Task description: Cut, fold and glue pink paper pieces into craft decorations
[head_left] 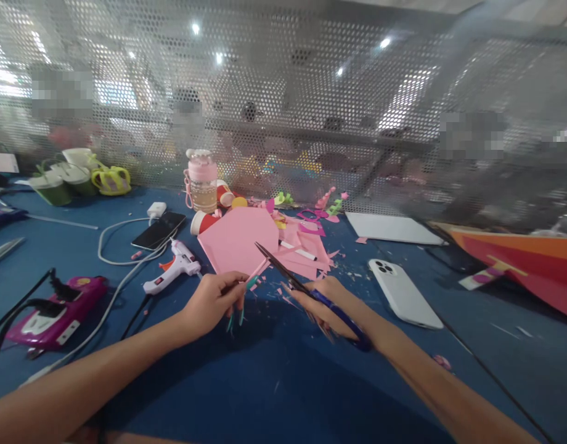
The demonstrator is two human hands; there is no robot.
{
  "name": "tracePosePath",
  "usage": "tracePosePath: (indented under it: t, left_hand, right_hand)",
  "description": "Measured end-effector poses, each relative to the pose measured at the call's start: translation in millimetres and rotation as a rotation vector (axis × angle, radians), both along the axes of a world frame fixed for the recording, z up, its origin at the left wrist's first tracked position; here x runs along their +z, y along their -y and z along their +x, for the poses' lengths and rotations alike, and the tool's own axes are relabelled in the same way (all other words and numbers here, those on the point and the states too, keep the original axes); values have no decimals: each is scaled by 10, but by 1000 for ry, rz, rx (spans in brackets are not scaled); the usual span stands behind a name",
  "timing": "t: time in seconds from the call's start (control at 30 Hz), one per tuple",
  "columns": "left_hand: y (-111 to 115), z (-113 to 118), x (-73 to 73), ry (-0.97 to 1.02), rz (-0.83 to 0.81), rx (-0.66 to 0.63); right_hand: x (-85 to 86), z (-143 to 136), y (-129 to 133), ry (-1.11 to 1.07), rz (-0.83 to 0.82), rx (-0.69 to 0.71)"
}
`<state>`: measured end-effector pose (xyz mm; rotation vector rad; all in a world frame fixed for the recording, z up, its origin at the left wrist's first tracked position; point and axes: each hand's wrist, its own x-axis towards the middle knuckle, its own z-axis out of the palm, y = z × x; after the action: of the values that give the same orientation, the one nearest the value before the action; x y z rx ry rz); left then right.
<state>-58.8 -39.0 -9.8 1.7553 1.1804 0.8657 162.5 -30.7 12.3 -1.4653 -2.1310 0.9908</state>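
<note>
The right hand (pixel 330 305) is gripping blue-handled metal scissors (pixel 290 275), fingers curled around them, the slim dark blades pointing up-left. The left hand (pixel 219 302) is pinching a narrow pink strip (pixel 257 270) between thumb and fingers, its upper end lying by the blades, with thin teal strips (pixel 235 316) hanging below. Beyond the hands, a large pink paper sheet (pixel 240 237) is lying on the blue tabletop (pixel 246 394), and a clear bottle with a pink lid (pixel 203 182) is standing behind it.

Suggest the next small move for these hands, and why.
Probably steady the pink strip in the left hand and make one small snip near its far end: that end already appears right beside the blades of the scissors in the right hand.
</note>
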Motion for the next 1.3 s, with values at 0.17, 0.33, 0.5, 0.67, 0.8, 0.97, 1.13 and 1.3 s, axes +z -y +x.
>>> tracePosePath:
  t: [0.17, 0.33, 0.5, 0.67, 0.8, 0.97, 1.13, 1.3]
  left_hand:
    - [-42, 5, 5, 15, -42, 48]
    - [-79, 7, 9, 14, -92, 84]
    - [-111, -2, -5, 30, -135, 104]
    - [-118, -11, -18, 26, -156, 104]
    - [-127, -16, -25, 37, -174, 119]
    - [-144, -23, -40, 48, -199, 132]
    - [-166, -17, -41, 78, -240, 147]
    - [-162, 12, 27, 117, -304, 176]
  right_hand:
    - [35, 18, -102, -15, -95, 61]
    - [87, -53, -190, 24, -226, 62]
    - [97, -127, -262, 57, -289, 68]
    - [100, -155, -282, 66, -326, 59]
    - [118, -202, -302, 140, -380, 35]
    - [105, -236, -334, 144, -414, 96]
    - [125, -242, -332, 159, -419, 90]
    - [144, -242, -339, 188, -394, 127]
